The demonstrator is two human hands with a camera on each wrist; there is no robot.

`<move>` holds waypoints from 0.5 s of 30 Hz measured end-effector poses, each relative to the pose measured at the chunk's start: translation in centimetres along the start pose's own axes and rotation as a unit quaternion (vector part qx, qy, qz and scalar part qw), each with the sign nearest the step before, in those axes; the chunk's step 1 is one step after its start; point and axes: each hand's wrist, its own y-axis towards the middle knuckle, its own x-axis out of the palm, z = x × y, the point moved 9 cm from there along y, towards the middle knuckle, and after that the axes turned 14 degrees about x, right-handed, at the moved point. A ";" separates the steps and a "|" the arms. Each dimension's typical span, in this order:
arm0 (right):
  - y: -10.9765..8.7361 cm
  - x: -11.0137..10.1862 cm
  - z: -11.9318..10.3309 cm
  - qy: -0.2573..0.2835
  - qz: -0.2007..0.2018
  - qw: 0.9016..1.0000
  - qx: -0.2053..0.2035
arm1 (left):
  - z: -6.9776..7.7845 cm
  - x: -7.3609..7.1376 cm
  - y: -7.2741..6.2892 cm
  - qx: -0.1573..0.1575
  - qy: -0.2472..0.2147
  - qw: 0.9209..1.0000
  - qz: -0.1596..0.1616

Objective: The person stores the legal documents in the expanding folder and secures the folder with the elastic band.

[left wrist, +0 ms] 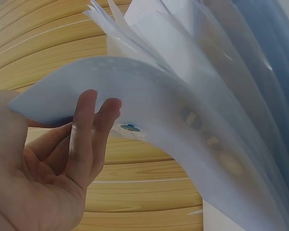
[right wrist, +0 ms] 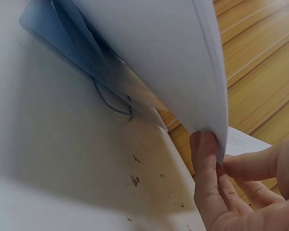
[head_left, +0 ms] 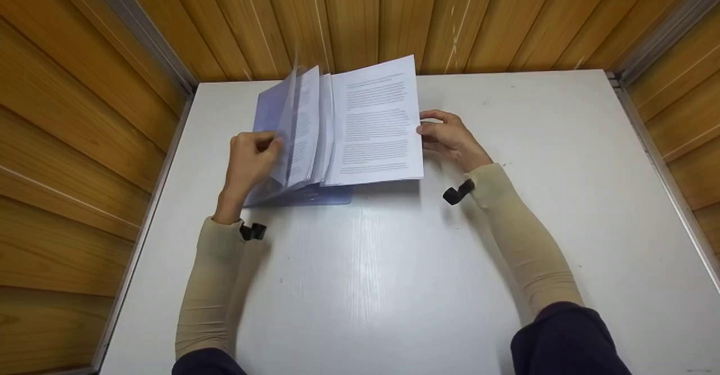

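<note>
A blue folder (head_left: 269,104) with clear plastic sleeves lies spread at the table's back left. My left hand (head_left: 250,158) pinches the edge of a clear sleeve (head_left: 285,133) and keeps it raised; in the left wrist view this sleeve (left wrist: 111,82) bends in a curve. Printed paper sheets (head_left: 374,122) stand out from the folder's right side, tilted above the table. With thumb and fingers my right hand (head_left: 453,139) pinches their right edge. In the right wrist view several layers of the paper (right wrist: 168,57) show between the fingertips. Where the sheets meet the sleeves is partly hidden.
A white table (head_left: 360,274) bears the folder. Wood-panelled walls (head_left: 410,21) rise close behind it and at both sides. A thin dark cord (right wrist: 111,107) hangs by the folder's edge in the right wrist view. Small dark marks (right wrist: 136,180) dot the tabletop.
</note>
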 end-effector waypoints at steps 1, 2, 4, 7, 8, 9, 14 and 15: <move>0.0 0.2 0.0 -0.001 -0.002 1.000 0.001 | 0.0 0.0 0.0 0.001 0.001 1.000 0.000; 0.1 0.3 0.1 -0.002 -0.002 1.000 0.001 | 0.1 0.0 0.0 0.001 0.001 1.000 0.000; 0.1 0.6 0.1 -0.005 -0.003 1.000 0.003 | 0.1 0.0 -0.1 0.000 0.001 1.000 0.001; 0.2 1.1 0.1 -0.009 -0.008 1.000 0.003 | -0.1 0.0 -0.1 -0.004 0.002 1.000 0.001; 0.2 1.3 0.1 -0.007 -0.010 1.000 0.004 | -0.1 0.0 0.0 -0.005 0.003 1.000 0.001; 0.2 1.4 0.1 -0.006 -0.011 1.000 0.004 | -0.1 0.0 0.0 -0.004 0.003 1.000 0.002; 0.4 2.1 -0.1 0.004 -0.014 1.000 0.001 | 0.0 0.1 0.2 0.003 0.003 1.000 0.001; 0.5 2.2 -0.1 0.003 -0.014 1.000 0.000 | 0.0 0.1 0.3 0.005 0.003 1.000 0.001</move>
